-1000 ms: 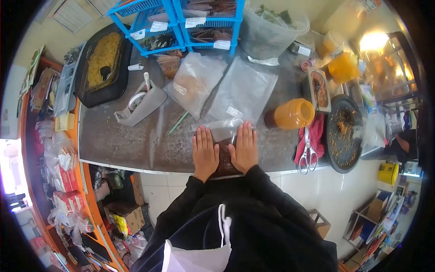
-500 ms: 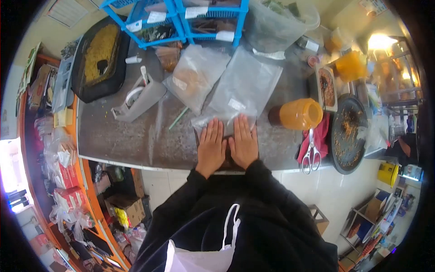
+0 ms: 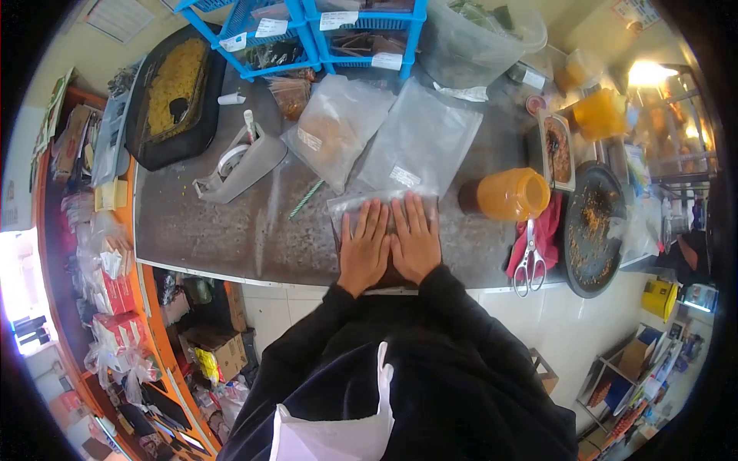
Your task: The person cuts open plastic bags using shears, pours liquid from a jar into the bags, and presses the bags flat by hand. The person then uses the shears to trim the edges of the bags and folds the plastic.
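My left hand (image 3: 364, 252) and my right hand (image 3: 416, 244) lie flat, side by side, near the table's front edge. Their fingers are stretched out over a clear plastic piece (image 3: 343, 203), whose far edge shows past the fingertips; what lies under the palms is hidden. Just beyond is a flat clear plastic bag (image 3: 430, 138) with a white label. To its left rests another labelled plastic bag (image 3: 329, 127) with something light brown inside. A green-striped straw-like stick (image 3: 306, 199) lies left of my hands. On the right is a jar (image 3: 513, 194) of orange-brown contents, lying or tilted.
Scissors (image 3: 529, 265) lie on a red cloth (image 3: 546, 238) beside a dark round pan (image 3: 590, 273) at right. A grey tape dispenser (image 3: 257, 165) and a black tray (image 3: 146, 157) of yellow food stand left. Blue racks (image 3: 319, 58) and a clear tub (image 3: 469, 58) line the back.
My fingers have shifted slightly over the plastic, which now shows a straighter far edge. The whole view has moved a little; the surrounding things stay in place.
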The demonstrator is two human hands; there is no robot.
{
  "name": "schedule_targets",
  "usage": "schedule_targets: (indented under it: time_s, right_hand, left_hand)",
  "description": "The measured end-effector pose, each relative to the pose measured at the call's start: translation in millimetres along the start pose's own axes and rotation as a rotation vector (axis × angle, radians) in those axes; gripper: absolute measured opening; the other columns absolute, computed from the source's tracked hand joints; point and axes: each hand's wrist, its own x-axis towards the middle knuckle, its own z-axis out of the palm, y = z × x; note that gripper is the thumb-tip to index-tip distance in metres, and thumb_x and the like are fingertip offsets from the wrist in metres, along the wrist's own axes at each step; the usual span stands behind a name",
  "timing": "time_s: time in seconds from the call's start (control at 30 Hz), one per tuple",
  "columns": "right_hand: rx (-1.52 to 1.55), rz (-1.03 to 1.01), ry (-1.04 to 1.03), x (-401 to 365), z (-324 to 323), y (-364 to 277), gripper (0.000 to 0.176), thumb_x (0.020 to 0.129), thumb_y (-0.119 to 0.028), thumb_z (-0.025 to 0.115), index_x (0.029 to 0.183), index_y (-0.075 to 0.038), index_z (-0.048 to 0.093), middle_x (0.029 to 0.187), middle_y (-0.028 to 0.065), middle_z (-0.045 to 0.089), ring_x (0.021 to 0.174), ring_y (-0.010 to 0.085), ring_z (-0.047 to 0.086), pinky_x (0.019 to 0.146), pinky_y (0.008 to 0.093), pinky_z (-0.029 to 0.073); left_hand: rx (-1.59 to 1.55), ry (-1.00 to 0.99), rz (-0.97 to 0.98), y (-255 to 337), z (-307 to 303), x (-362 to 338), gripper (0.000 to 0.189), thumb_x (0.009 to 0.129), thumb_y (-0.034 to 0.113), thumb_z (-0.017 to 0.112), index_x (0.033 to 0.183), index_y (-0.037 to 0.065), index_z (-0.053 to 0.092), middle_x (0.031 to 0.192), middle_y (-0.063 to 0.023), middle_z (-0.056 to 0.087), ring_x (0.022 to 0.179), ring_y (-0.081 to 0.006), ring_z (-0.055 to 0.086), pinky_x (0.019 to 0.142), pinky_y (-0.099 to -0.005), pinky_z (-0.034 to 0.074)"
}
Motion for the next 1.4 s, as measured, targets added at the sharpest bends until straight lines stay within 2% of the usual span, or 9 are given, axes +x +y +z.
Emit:
schedule_targets:
  time_s: [0.13,0.33,0.47,0.57,0.77,0.9,1.07,1.17,1.4]
  right_hand:
    - [-0.057,-0.013,0.007,-16.0,15.1,5.5,0.065,0.092,-0.029,0.045,0.151,-0.004,0.033,0.158,0.0188,0.026,0.148,0.0352,0.019,0.117,0.0573,0.013]
    - [-0.057,-0.026,-0.016,6.1,8.0,3.9,0.064,0.093,-0.029,0.043,0.15,-0.001,0.033,0.159,0.0171,0.027,0.149,0.0329,0.018,0.117,0.0578,0.011]
    - [-0.089,-0.019,0.045,-17.8,22.6,7.1,0.063,0.094,-0.029,0.041,0.15,0.0,0.033,0.159,0.0172,0.026,0.149,0.0313,0.018,0.118,0.0552,0.01]
    - [-0.134,-0.028,0.0,-7.9,17.8,6.1,0.064,0.095,-0.031,0.039,0.15,0.0,0.032,0.16,0.017,0.024,0.15,0.0315,0.017,0.118,0.0549,0.009]
    - [-0.196,-0.046,-0.065,-5.0,5.6,4.3,0.067,0.094,-0.031,0.04,0.151,0.001,0.029,0.159,0.0199,0.023,0.15,0.0334,0.016,0.118,0.0562,0.011]
    - [-0.021,0.101,0.104,-19.6,26.2,8.6,0.065,0.095,-0.032,0.039,0.15,0.002,0.029,0.159,0.0222,0.022,0.15,0.0353,0.015,0.117,0.0565,0.011]
    - [0.103,0.003,-0.117,1.4,-11.1,26.0,0.066,0.094,-0.026,0.042,0.15,0.005,0.026,0.158,0.0263,0.022,0.149,0.0385,0.015,0.119,0.0512,0.014]
    - [-0.031,0.029,0.062,-8.6,-0.9,24.1,0.067,0.095,-0.027,0.042,0.15,0.007,0.025,0.157,0.0269,0.022,0.149,0.0379,0.017,0.119,0.0497,0.015]
    - [-0.069,0.027,0.021,7.8,9.1,30.1,0.071,0.092,-0.029,0.046,0.148,0.009,0.025,0.157,0.0291,0.02,0.149,0.0393,0.016,0.119,0.052,0.012]
  left_hand:
    - [0.102,0.111,0.072,0.7,15.0,-8.7,0.058,0.097,0.027,0.042,0.149,0.003,0.036,0.158,-0.0111,0.032,0.148,-0.0268,0.024,0.118,-0.0538,0.012]
    - [0.018,-0.014,0.004,-1.8,7.1,16.2,0.057,0.099,0.026,0.039,0.151,0.003,0.033,0.159,-0.0113,0.027,0.149,-0.0286,0.02,0.117,-0.0578,0.006]
    - [0.104,0.159,0.143,-1.7,25.4,-15.0,0.056,0.099,0.025,0.037,0.151,0.003,0.033,0.158,-0.012,0.03,0.148,-0.0261,0.023,0.119,-0.0509,0.01]
    - [0.007,-0.009,0.044,9.3,-2.0,4.1,0.055,0.1,0.025,0.035,0.151,0.003,0.033,0.158,-0.0114,0.03,0.149,-0.0257,0.022,0.119,-0.0499,0.009]
    - [-0.011,0.041,0.055,21.0,13.2,-3.0,0.061,0.099,0.031,0.035,0.151,-0.002,0.03,0.158,-0.0176,0.028,0.149,-0.0283,0.022,0.119,-0.05,0.009]
    - [0.004,0.032,0.099,21.2,16.3,-5.1,0.065,0.098,0.034,0.036,0.15,-0.004,0.029,0.159,-0.0198,0.026,0.149,-0.029,0.02,0.12,-0.0491,0.009]
    - [-0.046,-0.026,-0.022,29.0,12.3,23.8,0.058,0.1,0.027,0.036,0.147,-0.008,0.032,0.156,-0.0238,0.028,0.147,-0.0332,0.023,0.119,-0.0493,0.015]
    - [-0.042,0.13,0.034,31.4,17.8,10.6,0.056,0.1,0.028,0.036,0.145,-0.006,0.037,0.155,-0.0217,0.032,0.146,-0.0325,0.026,0.118,-0.049,0.016]
    - [-0.05,0.039,0.079,21.1,16.2,30.5,0.057,0.1,0.028,0.04,0.148,-0.001,0.035,0.157,-0.0187,0.03,0.146,-0.0321,0.025,0.118,-0.0495,0.016]
